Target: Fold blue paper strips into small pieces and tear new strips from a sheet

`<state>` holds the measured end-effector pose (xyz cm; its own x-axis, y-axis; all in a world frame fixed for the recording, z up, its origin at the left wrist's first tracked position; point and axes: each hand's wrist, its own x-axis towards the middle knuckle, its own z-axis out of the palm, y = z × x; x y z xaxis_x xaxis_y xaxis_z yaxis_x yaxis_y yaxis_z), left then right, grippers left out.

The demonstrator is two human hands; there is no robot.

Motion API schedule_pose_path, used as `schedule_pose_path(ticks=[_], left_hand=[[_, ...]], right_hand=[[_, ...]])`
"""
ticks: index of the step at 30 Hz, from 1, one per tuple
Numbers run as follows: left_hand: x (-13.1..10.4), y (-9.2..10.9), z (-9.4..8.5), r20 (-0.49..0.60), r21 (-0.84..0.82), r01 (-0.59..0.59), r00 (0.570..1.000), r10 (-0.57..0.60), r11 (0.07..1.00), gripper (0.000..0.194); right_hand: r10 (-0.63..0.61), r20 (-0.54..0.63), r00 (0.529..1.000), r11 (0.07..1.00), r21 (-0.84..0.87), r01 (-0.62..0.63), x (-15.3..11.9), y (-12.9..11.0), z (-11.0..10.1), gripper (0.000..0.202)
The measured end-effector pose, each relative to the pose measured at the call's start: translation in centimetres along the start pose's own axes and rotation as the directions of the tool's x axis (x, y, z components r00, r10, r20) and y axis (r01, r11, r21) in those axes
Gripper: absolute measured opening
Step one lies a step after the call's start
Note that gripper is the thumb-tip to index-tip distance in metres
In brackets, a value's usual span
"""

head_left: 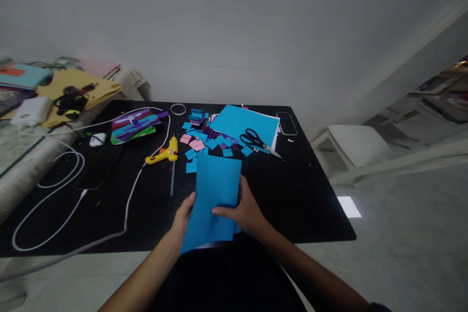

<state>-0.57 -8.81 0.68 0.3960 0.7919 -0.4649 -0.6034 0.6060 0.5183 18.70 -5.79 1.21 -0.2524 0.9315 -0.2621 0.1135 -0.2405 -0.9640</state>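
A folded or doubled sheet of blue paper is held up at the near edge of the black table, close to my body. My right hand grips its right side, thumb lying across the front and fingers behind. At the left edge, my left hand is closed on the same paper, its fingers mostly hidden behind it. Just beyond the paper lie small cut blue pieces and a few pink pieces. Black-handled scissors rest partly on a larger blue sheet.
A yellow glue gun with a white cable lies left of the paper. Behind it are coloured paper strips and a tape ring. A phone on a charging cable is at left, another phone at back right. A white chair stands right.
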Motion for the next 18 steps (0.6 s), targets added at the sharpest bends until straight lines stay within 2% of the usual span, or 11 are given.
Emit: schedule_pose_path(ticks=[3, 6, 8, 10, 12, 14, 16, 18], left_hand=[[0.0, -0.2, -0.2, 0.008, -0.026, 0.07, 0.998, -0.07, 0.997, 0.088], [0.3, -0.4, 0.1, -0.027, -0.033, 0.068, 0.997, -0.069, 0.997, 0.08], [0.5, -0.6, 0.5, -0.044, -0.024, 0.044, 0.998, -0.045, 0.999, 0.074], [0.7, -0.7, 0.7, -0.064, 0.003, -0.01, 0.998, 0.01, 1.0, 0.069], [0.7, -0.7, 0.7, -0.091, 0.053, -0.061, 0.994, 0.066, 0.997, 0.068], [0.5, -0.7, 0.6, -0.113, 0.102, -0.074, 0.99, 0.085, 0.992, 0.068], [0.4, -0.6, 0.6, -0.119, 0.13, -0.075, 0.989, 0.09, 0.989, 0.07], [0.3, -0.5, 0.7, -0.094, 0.149, -0.093, 0.99, 0.108, 0.984, 0.071]], right_hand=[[0.053, 0.014, 0.999, 0.999, 0.006, -0.053, -0.1, 0.3, 0.3, 0.12], [0.036, -0.018, 0.999, 0.999, -0.004, -0.036, -0.2, 0.5, 0.5, 0.114], [-0.021, -0.044, 0.999, 1.0, 0.004, 0.021, -0.1, 0.5, 0.5, 0.1], [-0.088, -0.063, 0.994, 0.995, 0.042, 0.091, 0.2, 0.1, 0.3, 0.077], [-0.135, -0.086, 0.987, 0.988, 0.07, 0.141, 0.4, -0.4, -0.1, 0.053], [-0.159, -0.11, 0.981, 0.984, 0.068, 0.167, 0.7, -1.1, -0.5, 0.041], [-0.172, -0.13, 0.976, 0.983, 0.045, 0.18, 1.0, -1.6, -0.9, 0.044], [-0.182, -0.142, 0.973, 0.982, 0.023, 0.187, 1.3, -1.8, -1.1, 0.063]])
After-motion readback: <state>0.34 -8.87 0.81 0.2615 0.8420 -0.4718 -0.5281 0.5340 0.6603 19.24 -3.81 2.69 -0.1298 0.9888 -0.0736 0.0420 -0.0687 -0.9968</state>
